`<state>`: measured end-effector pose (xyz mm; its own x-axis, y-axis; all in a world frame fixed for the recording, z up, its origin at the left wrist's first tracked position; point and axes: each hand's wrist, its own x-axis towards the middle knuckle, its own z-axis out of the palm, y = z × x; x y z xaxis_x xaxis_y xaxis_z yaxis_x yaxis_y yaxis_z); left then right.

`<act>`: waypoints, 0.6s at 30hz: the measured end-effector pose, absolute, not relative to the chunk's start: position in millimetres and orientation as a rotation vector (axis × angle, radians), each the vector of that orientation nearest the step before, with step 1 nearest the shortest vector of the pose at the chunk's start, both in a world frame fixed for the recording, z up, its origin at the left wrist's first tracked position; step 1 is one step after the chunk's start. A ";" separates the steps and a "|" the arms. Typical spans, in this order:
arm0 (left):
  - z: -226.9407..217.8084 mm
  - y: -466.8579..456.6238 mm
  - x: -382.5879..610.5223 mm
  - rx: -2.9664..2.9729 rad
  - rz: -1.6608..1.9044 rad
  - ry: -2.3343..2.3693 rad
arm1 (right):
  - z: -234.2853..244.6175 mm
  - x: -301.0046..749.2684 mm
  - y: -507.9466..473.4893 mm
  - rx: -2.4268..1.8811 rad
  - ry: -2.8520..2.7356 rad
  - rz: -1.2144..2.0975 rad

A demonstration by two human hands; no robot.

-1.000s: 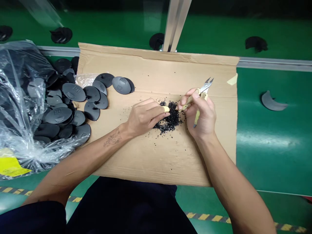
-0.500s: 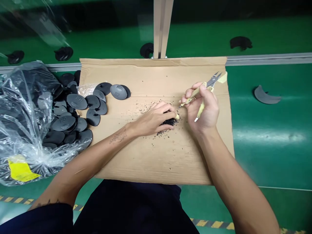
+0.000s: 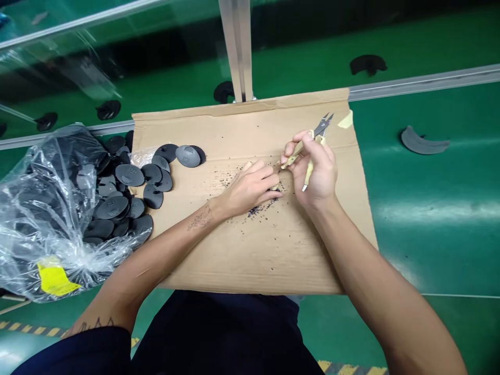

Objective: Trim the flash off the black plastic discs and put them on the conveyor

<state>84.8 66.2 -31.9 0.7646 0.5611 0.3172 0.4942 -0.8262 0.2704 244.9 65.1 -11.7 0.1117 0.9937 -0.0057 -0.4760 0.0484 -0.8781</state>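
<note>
My left hand (image 3: 253,185) rests on the cardboard sheet (image 3: 242,255), its fingers curled together over a heap of small black bits (image 3: 255,210). Some of them show under and around the fingertips; what lies inside the grip is mostly hidden. To its right, my right hand (image 3: 320,174) is raised a little above the sheet and wrapped around a pair of pliers (image 3: 322,126). The pliers have pale yellow handles and slim pointed jaws, which are slightly apart and point away from me. Nothing is between the jaws.
Dark oval caps (image 3: 188,156) lie on the sheet's left side, several spilling from a clear plastic bag (image 3: 50,208) with a yellow label. A curved grey piece (image 3: 424,141) sits on the green table (image 3: 429,208) at right. An upright metal post (image 3: 238,52) stands behind the sheet.
The view has tilted and shifted slightly. My left fingers have drawn closer together over the black bits, so less of the heap shows. My right hand still holds the pliers.
</note>
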 end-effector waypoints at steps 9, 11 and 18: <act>-37.8 69.1 88.4 2.800 0.734 0.776 | -13.2 242.8 65.0 -0.835 -0.766 1.311; -39.2 70.9 89.8 2.754 0.760 0.759 | -13.5 242.7 65.2 -0.836 -0.765 1.310; -37.1 69.8 94.8 2.386 0.822 0.851 | -11.1 241.5 64.6 -0.886 -0.767 1.293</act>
<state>94.8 69.8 -37.1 0.6273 0.6824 0.3752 0.3986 -0.6952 0.5982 241.5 64.6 -11.1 0.1291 0.9916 -0.0088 -0.4676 0.0531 -0.8824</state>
